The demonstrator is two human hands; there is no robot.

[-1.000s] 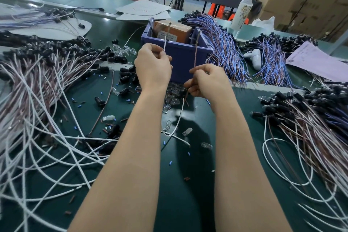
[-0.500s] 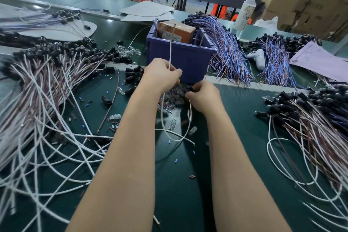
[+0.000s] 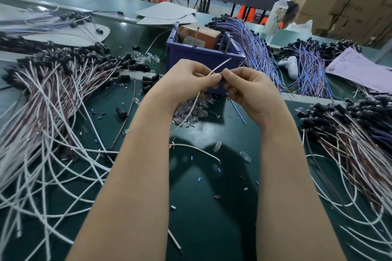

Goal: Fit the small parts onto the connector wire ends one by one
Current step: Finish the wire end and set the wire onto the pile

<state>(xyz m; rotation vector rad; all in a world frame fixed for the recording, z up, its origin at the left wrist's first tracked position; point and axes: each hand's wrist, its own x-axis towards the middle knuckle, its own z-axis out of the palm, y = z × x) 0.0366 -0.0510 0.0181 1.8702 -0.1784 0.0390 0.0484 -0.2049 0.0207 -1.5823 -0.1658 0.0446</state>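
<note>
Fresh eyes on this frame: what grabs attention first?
Two hands meet at centre: the left hand pinches a thin white wire whose bare tip slants up-right, the right hand pinches it from the other side. Heaps of white-and-brown wires with black caps sprawl over the dark green table left and right. Just behind the hands stands a blue plastic bin.

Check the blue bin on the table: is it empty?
No, the blue bin holds an orange-brown box with a label on its front.
</note>
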